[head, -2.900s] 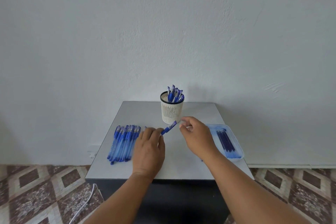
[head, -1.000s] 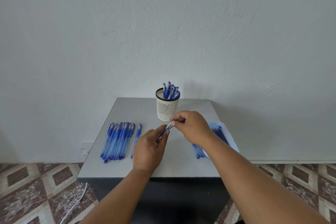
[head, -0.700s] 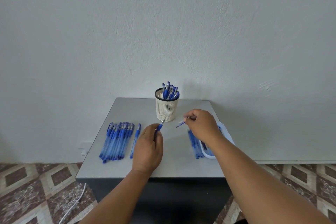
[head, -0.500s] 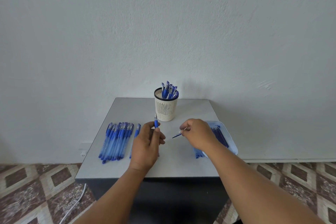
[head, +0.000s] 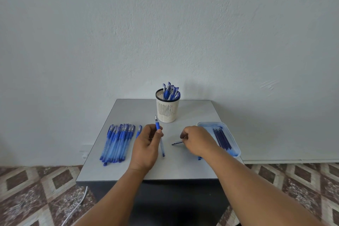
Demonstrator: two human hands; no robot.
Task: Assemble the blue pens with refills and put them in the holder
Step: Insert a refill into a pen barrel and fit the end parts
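Observation:
My left hand [head: 146, 145] grips a blue pen [head: 161, 145] near its grip, metal tip pointing up and the clear barrel reaching down to the table. My right hand [head: 197, 138] pinches a thin dark blue piece [head: 177, 143] that points left; most of it is hidden in the fingers. The two hands are a short gap apart. The white slotted holder [head: 167, 112] stands behind them with several blue pens [head: 170, 91] in it. A row of several blue pens [head: 117, 143] lies at the left.
A pale tray [head: 236, 149] with several dark refills [head: 222, 138] sits at the right edge of the grey table [head: 179, 170]. Something blue [head: 199, 158] shows from under my right forearm. A white cable [head: 77, 205] lies on the patterned floor.
The hands were together at the pen's tip, then drew apart. My left hand turned the pen upright; my right hand moved right and down with the thin blue piece.

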